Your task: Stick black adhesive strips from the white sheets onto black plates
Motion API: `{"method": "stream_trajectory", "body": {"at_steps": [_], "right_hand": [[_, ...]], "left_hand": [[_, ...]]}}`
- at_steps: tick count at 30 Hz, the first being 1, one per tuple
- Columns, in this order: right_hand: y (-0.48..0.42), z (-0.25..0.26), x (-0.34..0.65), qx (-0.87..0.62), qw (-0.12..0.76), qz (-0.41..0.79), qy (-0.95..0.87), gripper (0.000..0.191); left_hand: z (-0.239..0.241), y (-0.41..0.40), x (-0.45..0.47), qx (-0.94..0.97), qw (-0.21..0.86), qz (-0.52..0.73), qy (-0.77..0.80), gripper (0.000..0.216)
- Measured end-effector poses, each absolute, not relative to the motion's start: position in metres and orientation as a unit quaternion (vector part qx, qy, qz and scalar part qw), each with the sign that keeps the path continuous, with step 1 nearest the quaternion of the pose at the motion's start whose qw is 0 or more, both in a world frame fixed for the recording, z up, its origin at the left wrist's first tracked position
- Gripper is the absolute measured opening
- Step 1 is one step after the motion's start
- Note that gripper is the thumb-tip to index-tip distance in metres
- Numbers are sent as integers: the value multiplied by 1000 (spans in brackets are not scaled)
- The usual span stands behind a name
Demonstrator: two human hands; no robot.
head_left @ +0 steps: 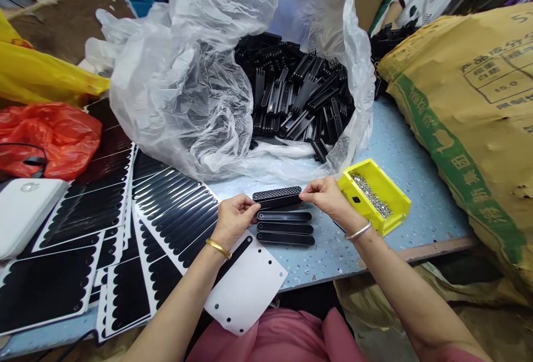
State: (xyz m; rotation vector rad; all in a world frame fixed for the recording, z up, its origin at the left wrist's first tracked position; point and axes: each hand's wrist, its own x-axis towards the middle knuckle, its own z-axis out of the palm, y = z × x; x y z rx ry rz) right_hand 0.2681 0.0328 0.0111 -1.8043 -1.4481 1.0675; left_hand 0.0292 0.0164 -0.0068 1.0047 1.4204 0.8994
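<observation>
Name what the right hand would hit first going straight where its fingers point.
The right hand points left across the picture, so first the black textured bar it touches; beyond that, probably the left hand, though depth is hard to judge.

Speckled blue desk [385,137], white rounded case [29,215] at left, red plastic bag [54,137] behind it, yellow plastic [45,70] beyond, printed sack [470,123] at right

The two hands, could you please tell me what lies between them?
In the head view, a black piece with a patterned face spans from the left hand to the right hand.
</observation>
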Motion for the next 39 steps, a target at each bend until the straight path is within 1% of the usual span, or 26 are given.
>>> {"method": "stream_trajectory", "body": {"at_steps": [11, 19, 22, 28, 39], "right_hand": [[37, -4, 261, -708, 244, 331, -574, 13], [34, 0, 257, -723, 221, 280, -592, 12], [33, 1, 257, -716, 229, 294, -590, 12], [33, 2, 261, -702, 259, 367, -553, 14], [33, -4, 264, -693, 263, 374, -558, 14]], "left_hand": [[-4, 16, 29, 426, 562, 367, 607, 21], [-2, 17, 29, 427, 564, 362, 607, 23], [-3, 17, 29, 427, 566, 361, 606, 23], [-6, 16, 29, 432, 562, 366, 603, 21], [-10, 17, 28, 438, 562, 367, 598, 19]]}}
